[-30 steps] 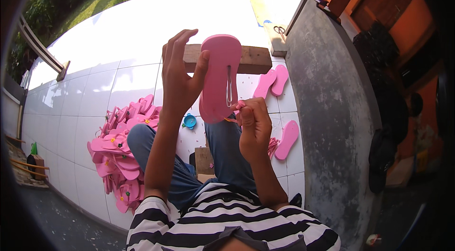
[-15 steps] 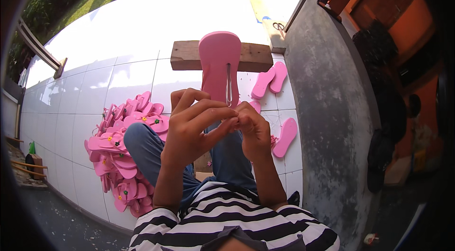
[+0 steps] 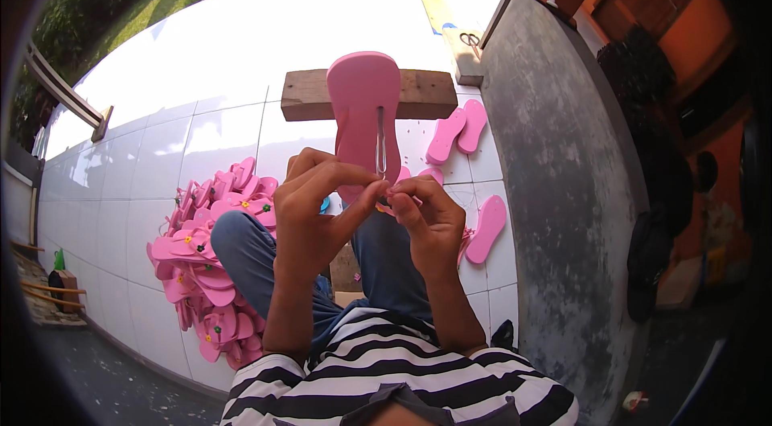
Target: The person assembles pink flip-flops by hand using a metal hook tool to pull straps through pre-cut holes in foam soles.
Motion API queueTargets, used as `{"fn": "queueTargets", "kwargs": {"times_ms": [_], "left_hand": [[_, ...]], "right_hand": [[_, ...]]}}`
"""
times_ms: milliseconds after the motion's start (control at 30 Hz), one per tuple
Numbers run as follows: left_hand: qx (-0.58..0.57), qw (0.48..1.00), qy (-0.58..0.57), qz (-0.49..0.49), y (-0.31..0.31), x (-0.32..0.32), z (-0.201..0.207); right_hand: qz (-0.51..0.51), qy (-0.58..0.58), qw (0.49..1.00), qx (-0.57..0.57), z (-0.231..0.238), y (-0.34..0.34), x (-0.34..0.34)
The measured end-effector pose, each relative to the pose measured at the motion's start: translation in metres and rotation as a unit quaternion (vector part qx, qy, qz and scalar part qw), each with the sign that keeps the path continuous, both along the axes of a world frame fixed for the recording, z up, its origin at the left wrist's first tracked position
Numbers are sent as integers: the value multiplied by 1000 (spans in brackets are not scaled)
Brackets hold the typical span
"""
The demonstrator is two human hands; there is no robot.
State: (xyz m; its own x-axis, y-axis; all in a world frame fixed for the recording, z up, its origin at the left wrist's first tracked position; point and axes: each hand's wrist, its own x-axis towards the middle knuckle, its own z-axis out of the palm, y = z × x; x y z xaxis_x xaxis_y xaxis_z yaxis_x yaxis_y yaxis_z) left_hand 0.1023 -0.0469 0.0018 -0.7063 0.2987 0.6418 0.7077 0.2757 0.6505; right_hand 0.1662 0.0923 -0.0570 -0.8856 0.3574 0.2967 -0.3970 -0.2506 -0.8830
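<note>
A pink sandal sole [image 3: 363, 92] stands upright in front of me, leaning by the wooden block. A thin looped metal wire [image 3: 381, 144] lies along its face and reaches down to my fingertips. My left hand [image 3: 314, 209] is closed in a pinch at the wire's lower end. Against it, my right hand [image 3: 430, 225] pinches too, its thumb and forefinger pressed together. A small pinkish bit shows between the fingertips, too small to name. The fingers hide the sole's bottom end.
A heap of pink flip-flops [image 3: 205, 257] with small flowers lies on the white tiles at left. Loose pink soles [image 3: 486, 229] lie at right. Behind the upright sole is a wooden block [image 3: 426, 94]. Scissors [image 3: 470, 43] rest on a ledge beside the grey wall [image 3: 555, 185].
Both hands have shifted slightly, and the fingertips now meet just under the wire's lower end. My right thumb and fingers show more openly. The view has moved a little.
</note>
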Motion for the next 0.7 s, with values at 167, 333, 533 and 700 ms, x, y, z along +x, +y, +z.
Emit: {"fn": "queueTargets", "kwargs": {"times_ms": [167, 333, 533, 700], "left_hand": [[122, 990, 22, 67, 2, -43, 4], [91, 988, -123, 7, 15, -91, 15], [-47, 989, -136, -22, 16, -106, 12], [-66, 989, -129, -27, 8, -109, 7]], "right_hand": [[101, -32, 980, -168, -9, 8, -16], [131, -16, 975, -177, -8, 8, -23], [181, -1, 971, -156, -13, 10, -31], [192, -10, 974, -120, -14, 13, -33]]}}
